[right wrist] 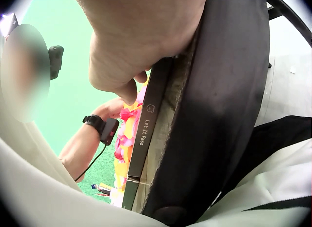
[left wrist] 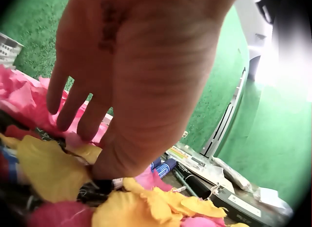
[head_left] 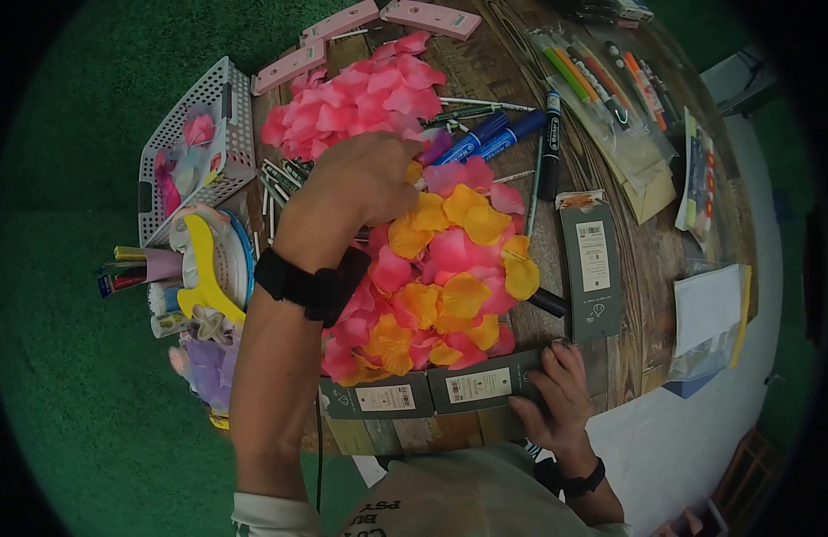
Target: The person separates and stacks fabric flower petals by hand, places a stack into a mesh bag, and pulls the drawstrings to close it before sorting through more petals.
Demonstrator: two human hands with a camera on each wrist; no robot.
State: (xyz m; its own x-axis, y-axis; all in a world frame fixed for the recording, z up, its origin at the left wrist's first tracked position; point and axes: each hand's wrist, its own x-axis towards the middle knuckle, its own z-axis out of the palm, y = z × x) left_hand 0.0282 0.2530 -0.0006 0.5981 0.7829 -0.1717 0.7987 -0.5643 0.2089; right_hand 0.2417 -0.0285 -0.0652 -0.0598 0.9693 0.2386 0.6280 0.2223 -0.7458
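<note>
Reaching over the far part of a pile of yellow petals (head_left: 468, 215) and pink petals is my left hand (head_left: 369, 179). In the left wrist view, its thumb (left wrist: 114, 163) touches a yellow petal (left wrist: 51, 168) and the other fingers point down, fairly straight; a pinch cannot be made out. My right hand (head_left: 562, 394) lies across a dark grey box (head_left: 477, 385) at the near table edge, fingers over its far side and thumb near its close side. The right wrist view shows this hand (right wrist: 141, 46) against the box's lettered side (right wrist: 146, 119).
Behind the left hand lies a heap of pink petals (head_left: 360, 94). Blue markers (head_left: 499, 139), a black marker (head_left: 550, 148) and another grey box (head_left: 593, 264) are right of the mixed pile. A white basket (head_left: 199, 152) stands left; bagged pens (head_left: 602, 98) lie at the far right.
</note>
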